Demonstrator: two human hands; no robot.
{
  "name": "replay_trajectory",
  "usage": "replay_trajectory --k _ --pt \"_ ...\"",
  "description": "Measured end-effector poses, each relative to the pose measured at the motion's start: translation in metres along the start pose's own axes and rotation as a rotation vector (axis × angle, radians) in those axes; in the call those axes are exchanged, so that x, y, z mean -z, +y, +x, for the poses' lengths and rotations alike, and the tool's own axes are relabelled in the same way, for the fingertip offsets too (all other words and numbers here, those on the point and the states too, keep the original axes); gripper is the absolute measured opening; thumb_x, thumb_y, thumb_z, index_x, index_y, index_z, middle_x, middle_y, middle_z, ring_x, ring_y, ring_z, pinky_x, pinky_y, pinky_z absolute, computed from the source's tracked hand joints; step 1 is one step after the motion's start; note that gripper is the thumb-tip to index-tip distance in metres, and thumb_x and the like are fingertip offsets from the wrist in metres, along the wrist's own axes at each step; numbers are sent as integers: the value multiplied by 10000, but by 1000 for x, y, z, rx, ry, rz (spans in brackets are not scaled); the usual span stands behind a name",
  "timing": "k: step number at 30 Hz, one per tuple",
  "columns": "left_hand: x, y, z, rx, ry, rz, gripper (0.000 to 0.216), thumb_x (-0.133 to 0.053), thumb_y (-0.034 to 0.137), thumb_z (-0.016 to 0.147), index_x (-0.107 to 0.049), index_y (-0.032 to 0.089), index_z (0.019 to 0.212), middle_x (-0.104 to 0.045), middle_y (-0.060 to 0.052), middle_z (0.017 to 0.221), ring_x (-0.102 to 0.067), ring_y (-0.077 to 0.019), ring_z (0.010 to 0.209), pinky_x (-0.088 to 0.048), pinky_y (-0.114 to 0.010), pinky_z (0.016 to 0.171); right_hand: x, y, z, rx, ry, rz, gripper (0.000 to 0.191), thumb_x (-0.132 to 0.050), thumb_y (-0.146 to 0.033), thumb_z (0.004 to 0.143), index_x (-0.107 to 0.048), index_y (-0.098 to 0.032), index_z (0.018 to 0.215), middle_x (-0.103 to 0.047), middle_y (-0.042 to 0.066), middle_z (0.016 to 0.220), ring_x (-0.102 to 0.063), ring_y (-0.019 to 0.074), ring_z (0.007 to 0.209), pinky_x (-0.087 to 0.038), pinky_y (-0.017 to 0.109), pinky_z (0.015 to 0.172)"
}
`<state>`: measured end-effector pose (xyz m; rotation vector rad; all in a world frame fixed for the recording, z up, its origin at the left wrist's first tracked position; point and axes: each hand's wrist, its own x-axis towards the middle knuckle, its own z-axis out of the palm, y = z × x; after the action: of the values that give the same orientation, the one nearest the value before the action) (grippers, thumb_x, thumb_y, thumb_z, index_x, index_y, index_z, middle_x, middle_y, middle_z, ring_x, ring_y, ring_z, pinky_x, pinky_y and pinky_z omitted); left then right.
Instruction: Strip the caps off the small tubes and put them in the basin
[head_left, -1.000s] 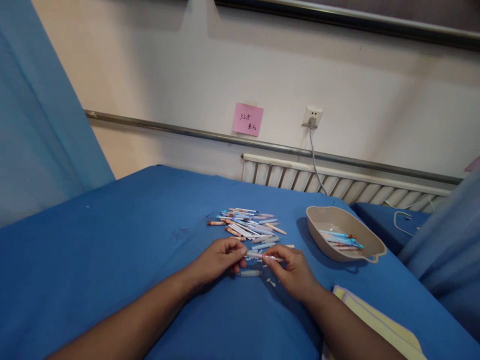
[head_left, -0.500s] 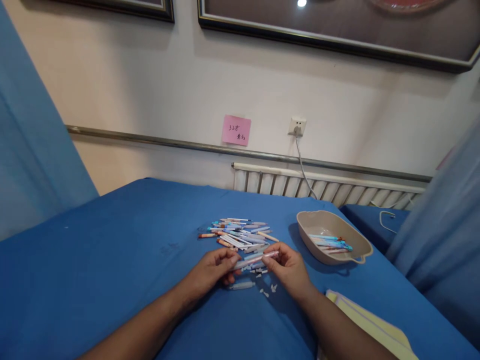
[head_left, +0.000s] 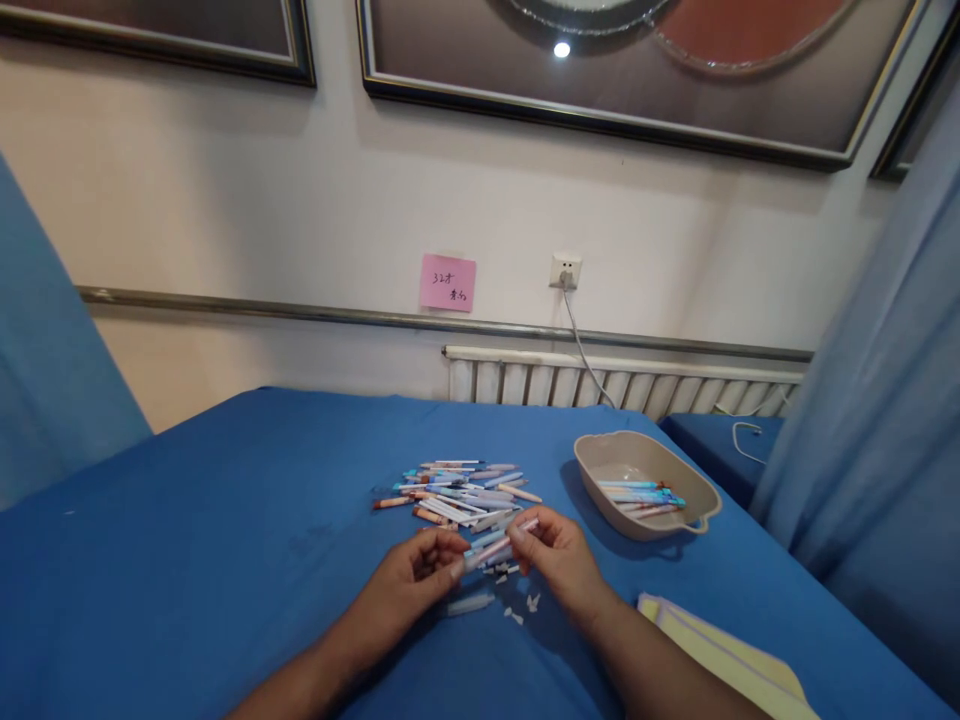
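Note:
My left hand (head_left: pixel 416 585) and my right hand (head_left: pixel 561 560) hold a pale pink pen (head_left: pixel 492 551) between them. Thumb and fingers of the right pinch its upper end, while the left fingertips close on its lower end. Just beyond the hands lies a loose pile of pens and white refills (head_left: pixel 457 492), some with brown or turquoise ends. Below the held pen are small white tips (head_left: pixel 533 603) scattered on the blue cloth. A clear pen barrel (head_left: pixel 471 604) rests beside my left hand.
To the right stands a beige basin (head_left: pixel 701 500) with several blue and pink pens (head_left: pixel 641 493) inside. Folded yellow cloth or paper (head_left: pixel 720 650) lies by my right forearm. The blue-covered table (head_left: pixel 187 560) reaches towards a wall with a radiator (head_left: pixel 540 383); curtains hang on both sides.
The view has tilted up and shifted right. The pen in my hands now slants more steeply, its right end higher; both hands still grip it.

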<state>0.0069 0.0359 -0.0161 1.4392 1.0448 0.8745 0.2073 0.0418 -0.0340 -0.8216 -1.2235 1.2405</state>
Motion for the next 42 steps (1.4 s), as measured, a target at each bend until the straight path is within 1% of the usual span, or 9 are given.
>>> replay_trajectory --k 2,5,10,22,26,29,33,36,42 --pt "-1 1 -1 31 -39 15 404 -618 503 745 -619 150 942 -559 12 699 -476 -121 623 -354 -213 565 0 1 0 6 -13 6 357 -688 -505 698 -604 -158 696 -553 -34 541 -470 78 447 -398 195 447" --pt "-3 4 -4 71 -99 48 418 -531 540 799 -633 135 825 -538 15 641 -450 -113 578 -334 -212 536 1 3 1 5 -29 14 364 -645 -517 745 -613 -155 726 -570 -28 557 -482 75 442 -396 192 451" --pt "-6 2 -6 111 -178 54 392 -615 525 742 -613 134 755 -498 40 584 -387 -84 513 -285 -194 491 3 7 1 6 -55 19 369 -628 -524 762 -619 -155 762 -583 -25 569 -492 77 443 -397 194 455" --pt "-4 -4 3 1 13 143 464 -720 505 592 -616 172 898 -512 31 636 -460 -129 597 -371 -225 563 -6 3 8 -39 -66 83 431 -725 -562 616 -533 -180 670 -562 -49 508 -465 75 393 -384 189 406" --pt "-3 2 1 4 -6 201 453 -617 559 694 -617 182 945 -539 12 679 -501 -158 655 -409 -247 603 -7 -4 10 -27 -35 79 441 -709 -579 622 -524 -180 656 -549 -53 501 -454 72 396 -378 188 413" --pt "-2 5 -1 4 -13 223 488 -560 593 730 -602 195 1008 -554 9 680 -524 -174 662 -433 -267 622 0 -15 15 37 84 74 428 -675 -579 665 -520 -180 648 -544 -51 512 -458 76 416 -379 196 438" --pt "2 4 1 13 2 226 478 -577 607 699 -618 199 944 -584 1 693 -541 -181 665 -448 -274 638 31 -33 25 136 350 125 379 -656 -534 712 -538 -174 688 -527 -51 545 -480 82 490 -392 194 492" --pt "4 -2 5 0 -1 239 448 -585 582 700 -627 202 935 -589 2 683 -536 -178 650 -445 -272 626 75 -52 31 165 583 38 371 -634 -539 719 -533 -184 761 -561 -36 616 -531 101 534 -432 209 516" --pt "2 -4 7 -5 -34 276 401 -560 545 720 -631 201 913 -582 7 656 -535 -180 632 -438 -270 621 178 -82 40 -28 823 -264 314 -692 -295 732 -514 -182 965 -578 -39 634 -590 133 565 -474 223 527"
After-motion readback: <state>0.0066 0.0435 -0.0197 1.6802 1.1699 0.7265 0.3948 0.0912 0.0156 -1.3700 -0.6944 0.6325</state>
